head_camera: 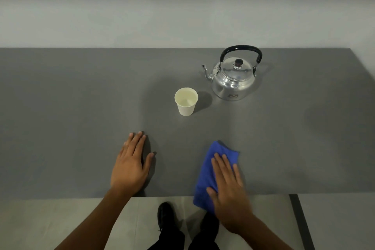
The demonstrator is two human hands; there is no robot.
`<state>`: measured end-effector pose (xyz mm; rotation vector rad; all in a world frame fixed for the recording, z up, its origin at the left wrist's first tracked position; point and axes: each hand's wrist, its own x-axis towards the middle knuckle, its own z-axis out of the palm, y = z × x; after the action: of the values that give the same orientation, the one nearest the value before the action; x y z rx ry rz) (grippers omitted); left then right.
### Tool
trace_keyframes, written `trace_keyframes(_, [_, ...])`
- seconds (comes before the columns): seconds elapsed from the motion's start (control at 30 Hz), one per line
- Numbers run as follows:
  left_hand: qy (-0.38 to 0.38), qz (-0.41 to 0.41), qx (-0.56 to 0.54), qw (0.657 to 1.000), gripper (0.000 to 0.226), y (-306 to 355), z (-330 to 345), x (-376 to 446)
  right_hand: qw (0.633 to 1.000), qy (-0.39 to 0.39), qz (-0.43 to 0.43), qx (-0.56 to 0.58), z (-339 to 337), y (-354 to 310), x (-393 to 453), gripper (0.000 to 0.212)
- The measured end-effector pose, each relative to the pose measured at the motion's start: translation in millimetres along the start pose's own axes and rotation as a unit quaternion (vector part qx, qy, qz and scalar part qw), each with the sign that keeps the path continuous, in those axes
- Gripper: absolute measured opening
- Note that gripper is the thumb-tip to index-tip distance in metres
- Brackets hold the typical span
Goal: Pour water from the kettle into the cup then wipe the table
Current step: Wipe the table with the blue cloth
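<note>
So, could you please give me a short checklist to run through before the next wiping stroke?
1. Paper cup holds water: ok.
2. Metal kettle upright, set down behind the cup: ok.
3. Right hand flat on the blue cloth: ok.
4. Cloth fully on the table: not ok, it overhangs the near edge.
5. Left hand flat on the table, clear of the cloth: ok.
6. Spills: cannot tell.

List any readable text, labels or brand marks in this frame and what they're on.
Nothing is legible.
Kettle: small dark sticker low on the front, too small and blurred to read.
Paper cup, blue cloth, table: no print visible.
</note>
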<state>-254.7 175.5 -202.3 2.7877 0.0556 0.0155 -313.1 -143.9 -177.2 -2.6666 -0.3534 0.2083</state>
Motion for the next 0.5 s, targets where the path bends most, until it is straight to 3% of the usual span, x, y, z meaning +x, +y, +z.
trace_keyframes(0.17, [0.003,0.002,-0.007,1.000,0.067,-0.2,0.5,1.0,0.997,-0.029,0.067,-0.021,-36.5,49.3,36.0,0.089])
trace_keyframes(0.3, [-0.001,0.000,-0.014,1.000,0.068,0.1,0.6,1.5,0.992,0.000,0.115,-0.050,-23.8,19.6,82.9,0.074])
trace_keyframes(0.5, [0.000,0.002,-0.012,1.000,0.070,3.3,-2.5,0.7,0.996,-0.035,-0.024,-0.079,5.4,-3.5,52.6,0.067])
